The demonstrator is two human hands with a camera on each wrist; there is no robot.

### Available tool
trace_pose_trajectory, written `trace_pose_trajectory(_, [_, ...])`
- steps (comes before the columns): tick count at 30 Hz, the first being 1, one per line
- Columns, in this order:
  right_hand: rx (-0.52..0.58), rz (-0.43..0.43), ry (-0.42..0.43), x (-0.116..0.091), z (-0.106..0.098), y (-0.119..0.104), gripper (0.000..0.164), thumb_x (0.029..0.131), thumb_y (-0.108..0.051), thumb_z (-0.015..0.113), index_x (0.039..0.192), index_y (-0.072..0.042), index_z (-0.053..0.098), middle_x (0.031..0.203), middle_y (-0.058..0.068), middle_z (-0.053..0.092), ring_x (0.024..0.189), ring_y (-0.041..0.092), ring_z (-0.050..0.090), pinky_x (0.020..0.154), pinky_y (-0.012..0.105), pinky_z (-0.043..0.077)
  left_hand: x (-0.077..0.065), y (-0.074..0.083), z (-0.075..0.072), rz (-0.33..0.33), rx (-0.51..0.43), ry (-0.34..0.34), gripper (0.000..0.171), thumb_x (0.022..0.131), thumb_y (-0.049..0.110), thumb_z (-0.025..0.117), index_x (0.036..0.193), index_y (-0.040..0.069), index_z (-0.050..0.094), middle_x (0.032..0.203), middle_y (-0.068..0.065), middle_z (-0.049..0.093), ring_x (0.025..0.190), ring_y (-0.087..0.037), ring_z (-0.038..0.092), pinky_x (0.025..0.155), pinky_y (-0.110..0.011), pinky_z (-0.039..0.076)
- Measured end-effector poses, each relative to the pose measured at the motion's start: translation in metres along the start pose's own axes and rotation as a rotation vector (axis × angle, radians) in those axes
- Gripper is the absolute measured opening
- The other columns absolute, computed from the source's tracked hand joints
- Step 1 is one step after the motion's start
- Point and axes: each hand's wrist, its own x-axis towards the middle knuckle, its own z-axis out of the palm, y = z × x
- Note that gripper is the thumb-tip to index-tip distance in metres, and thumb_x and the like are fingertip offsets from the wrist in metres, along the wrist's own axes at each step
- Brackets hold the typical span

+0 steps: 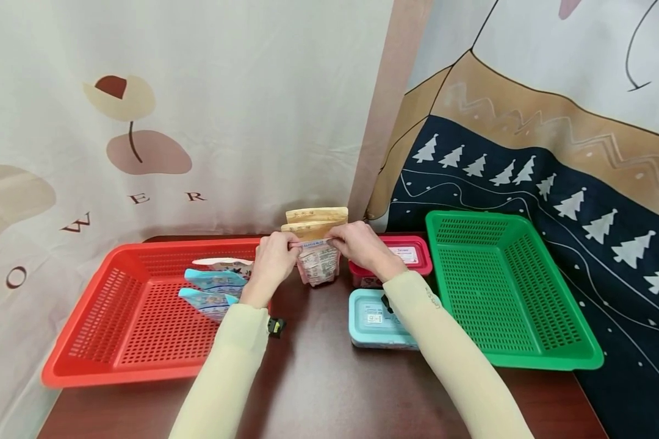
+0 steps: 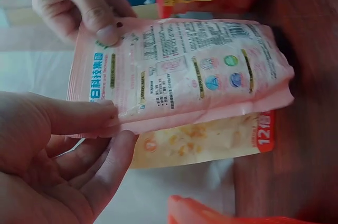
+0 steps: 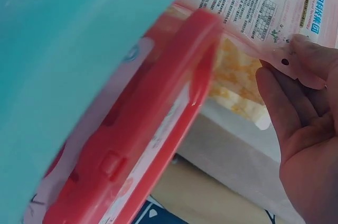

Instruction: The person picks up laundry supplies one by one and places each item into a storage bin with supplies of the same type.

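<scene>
Between both hands is a pink pouch (image 1: 318, 265) printed with small text, upright near the back of the table. My left hand (image 1: 271, 265) pinches one top corner of it, thumb on the printed face in the left wrist view. At the opposite top corner, beside a small hole, my right hand (image 3: 306, 113) pinches the pouch between thumb and fingers. Yellow pouches (image 1: 315, 215) stand just behind it; one yellow pouch (image 2: 200, 142) also shows past the pink one in the left wrist view.
A red basket (image 1: 159, 371) at left holds several pouches, including blue ones (image 1: 214, 280). Right of the hands are a red lidded box (image 1: 424, 259) and a light blue lidded box (image 1: 365, 329). A green basket (image 1: 500, 292) stands at far right. A curtain (image 1: 252, 122) hangs behind.
</scene>
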Motion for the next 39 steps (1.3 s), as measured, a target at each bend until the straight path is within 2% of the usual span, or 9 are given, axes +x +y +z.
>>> trace_pose_trajectory(5, [0.019,-0.036,0.057,-0.004,-0.003,-0.005,0.017,0.099,-0.016,0.072,0.114,-0.012,0.08,0.105,0.003,0.077,0.085,0.017,0.065,0.078,0.028,0.057,-0.006,0.002,-0.01,0.001,-0.03,0.03,0.016,0.097,0.011,0.068,0.105,0.006,0.081,0.098,-0.013,0.076,0.073,-0.03,0.057,0.063,-0.037,0.041])
trace_pose_trajectory(8, [0.038,-0.042,0.076,-0.008,-0.006,-0.009,0.016,0.099,-0.016,0.072,0.112,-0.012,0.08,0.104,0.003,0.077,0.084,0.015,0.065,0.076,0.027,0.056,-0.01,0.004,-0.014,0.011,-0.051,0.046,0.016,0.097,0.011,0.068,0.105,0.006,0.081,0.089,-0.012,0.075,0.066,-0.027,0.053,0.059,-0.035,0.038])
trace_pose_trajectory(12, [0.073,-0.041,0.094,-0.013,-0.014,-0.016,0.015,0.098,-0.014,0.073,0.11,-0.012,0.081,0.103,0.002,0.078,0.085,0.015,0.066,0.074,0.026,0.056,-0.015,0.005,-0.019,0.027,-0.075,0.077,0.015,0.097,0.012,0.07,0.104,0.005,0.081,0.083,-0.011,0.073,0.064,-0.026,0.052,0.059,-0.036,0.038])
trace_pose_trajectory(19, [0.141,-0.032,0.161,-0.027,-0.024,-0.027,0.016,0.096,-0.015,0.075,0.111,-0.012,0.081,0.104,0.004,0.078,0.083,0.016,0.065,0.068,0.025,0.054,-0.026,0.012,-0.028,0.059,-0.098,0.118,0.014,0.096,0.011,0.07,0.104,0.006,0.081,0.09,-0.012,0.076,0.06,-0.025,0.047,0.055,-0.035,0.035])
trace_pose_trajectory(26, [0.222,-0.036,0.24,-0.042,-0.032,-0.035,0.018,0.094,-0.013,0.077,0.112,-0.011,0.081,0.105,0.006,0.078,0.076,0.016,0.062,0.057,0.025,0.051,-0.04,0.024,-0.036,0.081,-0.174,0.157,0.013,0.096,0.012,0.071,0.105,0.009,0.08,0.094,-0.01,0.076,0.058,-0.023,0.043,0.051,-0.033,0.033])
trace_pose_trajectory(32, [0.267,-0.029,0.3,-0.052,-0.038,-0.044,0.019,0.095,-0.013,0.077,0.113,-0.012,0.081,0.107,0.004,0.077,0.085,0.017,0.065,0.068,0.026,0.057,-0.048,0.03,-0.042,0.109,-0.27,0.193,0.01,0.096,0.011,0.073,0.102,0.01,0.08,0.095,-0.008,0.075,0.052,-0.022,0.04,0.047,-0.03,0.031])
trace_pose_trajectory(36, [0.302,-0.016,0.326,-0.057,-0.038,-0.048,0.019,0.095,-0.015,0.077,0.113,-0.013,0.08,0.107,0.003,0.077,0.089,0.016,0.066,0.073,0.027,0.059,-0.052,0.031,-0.044,0.11,-0.319,0.205,0.01,0.096,0.011,0.074,0.102,0.011,0.081,0.097,-0.008,0.076,0.059,-0.022,0.048,0.049,-0.029,0.035])
trace_pose_trajectory(39, [0.339,-0.017,0.347,-0.061,-0.038,-0.051,0.018,0.094,-0.015,0.077,0.112,-0.013,0.08,0.107,0.002,0.077,0.088,0.015,0.065,0.071,0.028,0.058,-0.054,0.03,-0.045,0.102,-0.345,0.208,0.01,0.095,0.011,0.074,0.103,0.011,0.081,0.098,-0.007,0.077,0.072,-0.021,0.057,0.057,-0.029,0.041])
